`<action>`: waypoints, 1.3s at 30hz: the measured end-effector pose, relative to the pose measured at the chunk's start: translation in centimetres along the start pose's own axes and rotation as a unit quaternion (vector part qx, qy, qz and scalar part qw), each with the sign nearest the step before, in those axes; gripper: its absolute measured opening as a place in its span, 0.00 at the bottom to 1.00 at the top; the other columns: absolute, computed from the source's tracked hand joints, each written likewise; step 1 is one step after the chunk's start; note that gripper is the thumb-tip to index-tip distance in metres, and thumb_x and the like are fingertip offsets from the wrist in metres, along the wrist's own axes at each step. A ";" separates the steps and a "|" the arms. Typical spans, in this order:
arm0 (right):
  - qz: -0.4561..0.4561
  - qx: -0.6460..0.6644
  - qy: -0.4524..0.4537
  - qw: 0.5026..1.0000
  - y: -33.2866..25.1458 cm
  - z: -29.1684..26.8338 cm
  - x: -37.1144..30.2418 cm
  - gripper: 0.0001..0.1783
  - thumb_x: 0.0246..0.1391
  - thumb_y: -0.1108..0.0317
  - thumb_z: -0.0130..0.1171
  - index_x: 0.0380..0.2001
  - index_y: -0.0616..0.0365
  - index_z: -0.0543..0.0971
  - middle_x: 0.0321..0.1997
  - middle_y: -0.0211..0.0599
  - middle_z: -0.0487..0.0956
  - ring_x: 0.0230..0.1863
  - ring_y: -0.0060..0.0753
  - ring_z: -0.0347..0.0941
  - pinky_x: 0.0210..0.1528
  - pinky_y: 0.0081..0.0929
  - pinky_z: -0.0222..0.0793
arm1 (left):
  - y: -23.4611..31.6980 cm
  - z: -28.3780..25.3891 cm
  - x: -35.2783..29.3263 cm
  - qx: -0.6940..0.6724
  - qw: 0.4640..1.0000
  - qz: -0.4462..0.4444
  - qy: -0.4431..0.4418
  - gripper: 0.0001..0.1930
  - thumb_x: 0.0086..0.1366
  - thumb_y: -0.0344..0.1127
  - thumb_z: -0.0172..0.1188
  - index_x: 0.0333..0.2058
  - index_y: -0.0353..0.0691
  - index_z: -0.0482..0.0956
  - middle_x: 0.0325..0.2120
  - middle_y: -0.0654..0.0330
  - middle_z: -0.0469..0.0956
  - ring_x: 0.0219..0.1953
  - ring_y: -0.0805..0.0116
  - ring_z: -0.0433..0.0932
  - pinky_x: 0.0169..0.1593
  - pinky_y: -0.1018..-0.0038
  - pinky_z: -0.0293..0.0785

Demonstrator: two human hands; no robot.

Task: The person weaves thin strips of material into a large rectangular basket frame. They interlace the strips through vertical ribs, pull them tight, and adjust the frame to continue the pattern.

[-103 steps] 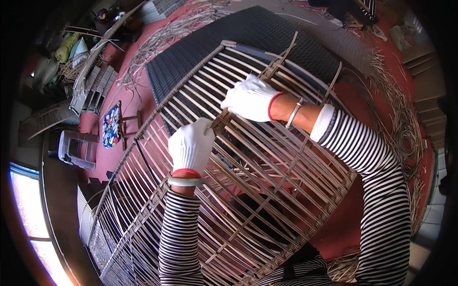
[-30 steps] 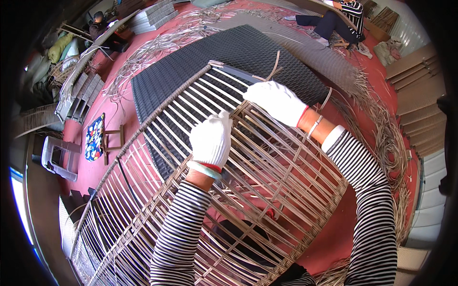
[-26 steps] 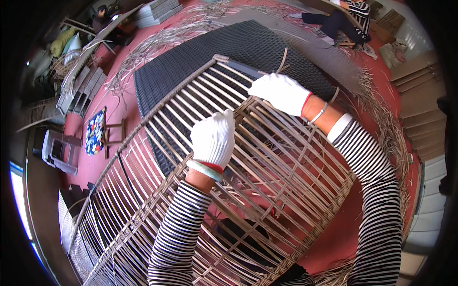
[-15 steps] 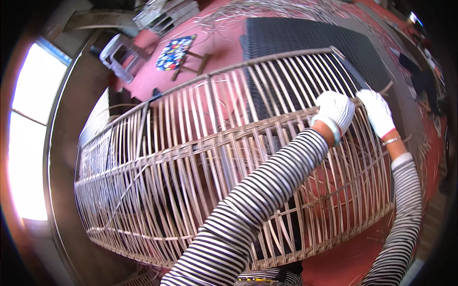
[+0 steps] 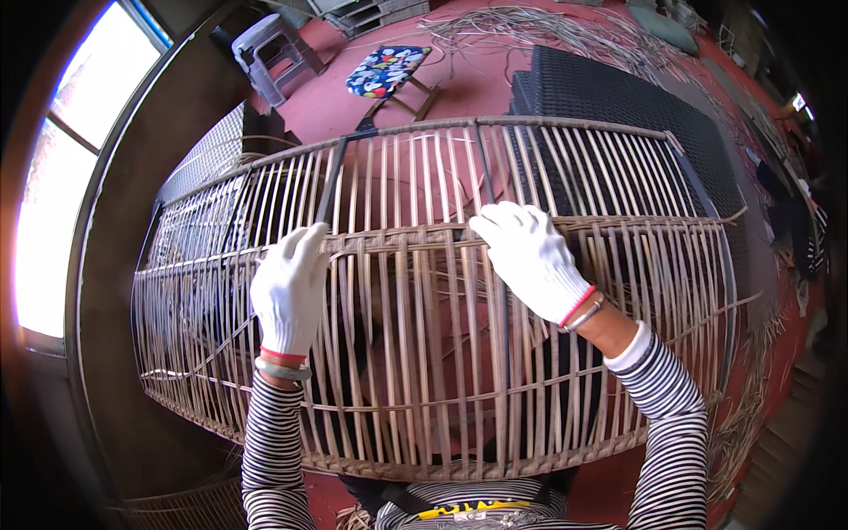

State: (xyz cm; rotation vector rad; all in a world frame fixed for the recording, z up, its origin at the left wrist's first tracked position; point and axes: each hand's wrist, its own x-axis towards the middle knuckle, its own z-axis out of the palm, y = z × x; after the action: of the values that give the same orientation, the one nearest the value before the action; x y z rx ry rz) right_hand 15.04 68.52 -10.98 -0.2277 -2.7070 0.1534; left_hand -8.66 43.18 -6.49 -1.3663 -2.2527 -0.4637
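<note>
Our left hand (image 5: 290, 291) and right hand (image 5: 532, 263) are both up at the braided crossband (image 5: 402, 239) of this big wicker frame (image 5: 395, 389), which stretches right across in front of us, with its near edge close to our body. Left fingers are fairly straight and bunched together, tips at the band; we can't tell if they're pinching it or just resting there. Right fingers are bent a bit, tips by the band farther along, thumb side out of sight, so we honestly can't call whether that's a grip either. The hands are well apart.

We're in white knit gloves with red cuffs, striped sleeves (image 5: 658, 389), a pale bangle (image 5: 283, 370) on the left wrist and a silvery bracelet (image 5: 584, 315) on the right. Past the far edge there's a folding stool (image 5: 387, 71) with a colourful patterned seat, and a grey plastic stool (image 5: 276, 57) to its left. Dark woven panels (image 5: 623, 95) lie beyond the frame's far right part, with loose wicker strands (image 5: 530, 31) strewn over the red floor (image 5: 331, 106) behind them. Bright window (image 5: 108, 62) over on the left.
</note>
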 end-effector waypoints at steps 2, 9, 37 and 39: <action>0.054 0.017 -0.055 0.997 -1.4 0.9 1.8 0.27 0.62 0.74 0.57 0.66 0.59 0.78 0.59 0.49 0.83 0.56 0.47 0.80 0.59 0.45 0.79 | -3.3 -0.5 -1.4 -0.031 0.998 -0.021 -0.049 0.20 0.68 0.34 0.70 0.58 0.47 0.85 0.50 0.58 0.87 0.42 0.65 0.88 0.46 0.71 0.85; 0.070 0.077 -0.151 0.983 -0.2 -0.7 3.7 0.27 0.59 0.70 0.63 0.63 0.56 0.83 0.61 0.47 0.85 0.58 0.47 0.84 0.66 0.42 0.78 | -9.1 -0.7 -6.4 -0.040 0.996 -0.061 -0.044 0.16 0.61 0.38 0.76 0.46 0.45 0.87 0.43 0.61 0.87 0.43 0.59 0.86 0.45 0.67 0.83; -0.014 0.079 -0.133 0.988 -16.3 8.2 16.0 0.30 0.65 0.62 0.63 0.69 0.57 0.75 0.67 0.51 0.80 0.66 0.54 0.77 0.71 0.48 0.71 | -27.4 -7.2 -10.1 -0.116 0.933 -0.169 -0.297 0.07 0.68 0.38 0.73 0.35 0.43 0.87 0.25 0.63 0.85 0.23 0.75 0.79 0.29 0.79 0.79; -0.083 0.105 -0.025 0.991 -15.6 8.7 15.9 0.22 0.64 0.63 0.63 0.59 0.55 0.79 0.54 0.46 0.82 0.51 0.49 0.83 0.53 0.46 0.81 | -29.0 -5.3 -6.4 -0.144 0.936 -0.218 -0.236 0.07 0.70 0.37 0.71 0.36 0.41 0.87 0.24 0.64 0.84 0.21 0.78 0.77 0.25 0.81 0.75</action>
State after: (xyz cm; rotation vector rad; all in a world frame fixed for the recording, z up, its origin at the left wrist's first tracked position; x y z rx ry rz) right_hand -5.01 55.53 -10.35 0.0636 -2.7172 0.3979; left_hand -30.88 22.72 -6.87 -1.1956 -3.0107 -0.6944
